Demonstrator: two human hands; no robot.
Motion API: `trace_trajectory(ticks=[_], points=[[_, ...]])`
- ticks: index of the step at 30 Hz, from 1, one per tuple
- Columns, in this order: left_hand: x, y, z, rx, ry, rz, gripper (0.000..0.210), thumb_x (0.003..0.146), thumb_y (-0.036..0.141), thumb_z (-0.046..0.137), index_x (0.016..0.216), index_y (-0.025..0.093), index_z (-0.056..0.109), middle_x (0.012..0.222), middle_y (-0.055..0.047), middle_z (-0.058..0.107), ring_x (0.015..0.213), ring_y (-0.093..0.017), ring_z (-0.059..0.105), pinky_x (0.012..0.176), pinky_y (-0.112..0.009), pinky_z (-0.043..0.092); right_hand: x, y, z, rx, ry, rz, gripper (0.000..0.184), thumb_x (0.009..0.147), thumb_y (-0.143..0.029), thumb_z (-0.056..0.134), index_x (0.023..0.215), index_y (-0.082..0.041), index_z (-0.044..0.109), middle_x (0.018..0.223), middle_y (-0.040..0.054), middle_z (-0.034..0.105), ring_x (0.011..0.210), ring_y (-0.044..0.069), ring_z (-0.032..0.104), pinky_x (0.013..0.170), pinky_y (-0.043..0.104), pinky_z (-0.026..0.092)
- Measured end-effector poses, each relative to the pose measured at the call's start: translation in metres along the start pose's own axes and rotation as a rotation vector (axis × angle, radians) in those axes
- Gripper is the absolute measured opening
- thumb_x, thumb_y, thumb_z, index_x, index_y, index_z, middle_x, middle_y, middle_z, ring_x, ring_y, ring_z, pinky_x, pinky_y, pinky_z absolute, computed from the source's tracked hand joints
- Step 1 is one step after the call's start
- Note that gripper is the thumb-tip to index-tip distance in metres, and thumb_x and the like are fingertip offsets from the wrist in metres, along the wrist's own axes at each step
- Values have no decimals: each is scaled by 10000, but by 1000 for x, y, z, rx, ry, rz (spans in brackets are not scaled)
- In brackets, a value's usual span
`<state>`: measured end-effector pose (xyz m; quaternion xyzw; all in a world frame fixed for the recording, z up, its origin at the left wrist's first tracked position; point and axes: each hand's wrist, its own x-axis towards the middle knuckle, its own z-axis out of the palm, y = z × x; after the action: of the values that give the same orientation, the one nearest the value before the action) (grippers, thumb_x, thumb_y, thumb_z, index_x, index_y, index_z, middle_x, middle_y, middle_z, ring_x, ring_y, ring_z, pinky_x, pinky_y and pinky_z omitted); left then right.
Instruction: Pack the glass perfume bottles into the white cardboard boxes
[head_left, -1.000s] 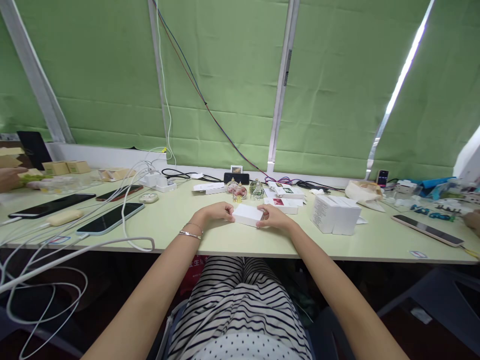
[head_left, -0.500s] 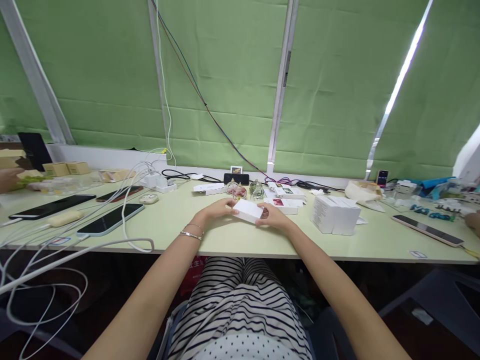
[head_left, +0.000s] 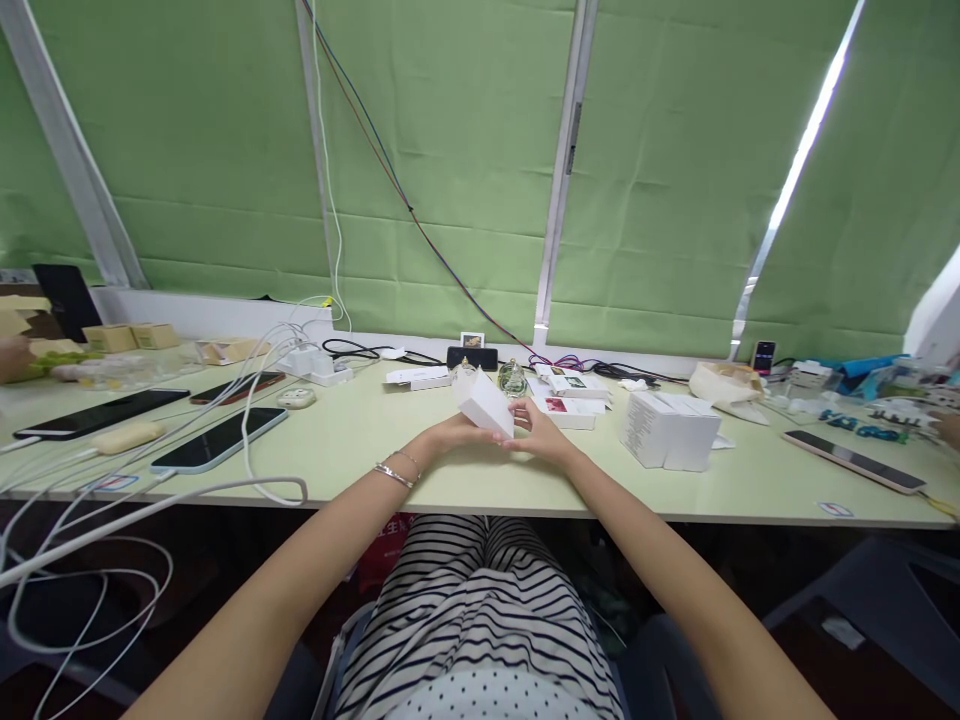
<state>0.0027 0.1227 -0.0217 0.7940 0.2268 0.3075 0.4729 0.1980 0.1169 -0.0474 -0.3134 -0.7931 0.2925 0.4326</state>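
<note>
A small white box (head_left: 487, 403) is tilted up between my hands, just above the table. My left hand (head_left: 459, 432) is under it and closed on its lower side. At the box's right end, my right hand (head_left: 538, 430) grips with thumb and fingertips. A flap seems to stand up at the box's far left end. Behind the box lies a clear glass-like ornament with gold parts (head_left: 513, 379); a similar pinkish one is mostly hidden by the box. To the right of these sit white boxes with a red picture (head_left: 568, 408) and a green picture (head_left: 576, 382).
A block of white boxes (head_left: 670, 430) stands to the right, before a cloth bag (head_left: 724, 385). A black phone (head_left: 472, 358) leans at the back. Left are phones (head_left: 219, 440), white cables (head_left: 255, 460) and chargers (head_left: 309, 362). Another person's hand (head_left: 13, 357) is at far left.
The white box has gone from nearly flat to tilted, its far left end raised. My left hand has shifted right and under it; the pinkish ornament is now mostly covered.
</note>
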Motion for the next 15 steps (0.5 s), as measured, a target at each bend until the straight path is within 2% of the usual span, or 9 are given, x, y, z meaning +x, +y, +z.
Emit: trace_trajectory(ticks=[3,6,9,11,13,15], points=[[-1,0,-2,44,52,-3,576,653,331,701,1141,109,489,1146,-146,555,1059,-269,510,904,-396,423,1,-2,-7,-247,-5,-75,592,615,-435,698,1103,-217,442,1211,89,466,1159,220,441,985,409,354],[-2,-1,-8,77,109,7,538,669,327,686,1128,131,483,1149,-126,541,1079,-251,488,930,-380,402,2,-3,-21,-535,99,-90,549,698,-467,617,1151,-199,460,1272,99,452,1214,237,376,1017,407,293],[-2,-3,-11,93,119,-8,531,655,314,695,1114,148,487,1131,-113,551,1066,-242,494,924,-373,406,3,3,-33,-812,228,135,526,779,-444,510,1237,-203,416,1336,81,406,1250,229,320,1021,373,269],[-2,-4,-11,101,100,-35,517,641,308,706,1089,146,506,1108,-113,567,1046,-241,508,914,-370,412,2,9,-40,-911,292,306,513,820,-390,431,1288,-188,372,1373,95,360,1270,257,274,1015,405,250],[-1,-4,-11,110,75,-58,497,636,316,709,1066,144,527,1101,-113,576,1036,-238,519,909,-364,414,-1,16,-44,-940,311,417,529,833,-366,381,1316,-154,345,1379,141,343,1255,315,275,980,468,253],[-1,-3,-10,116,57,-70,487,636,334,709,1050,139,543,1092,-113,584,1024,-239,528,907,-369,415,-3,22,-46,-969,269,493,551,826,-412,380,1314,-157,368,1347,161,383,1204,353,329,936,496,272]])
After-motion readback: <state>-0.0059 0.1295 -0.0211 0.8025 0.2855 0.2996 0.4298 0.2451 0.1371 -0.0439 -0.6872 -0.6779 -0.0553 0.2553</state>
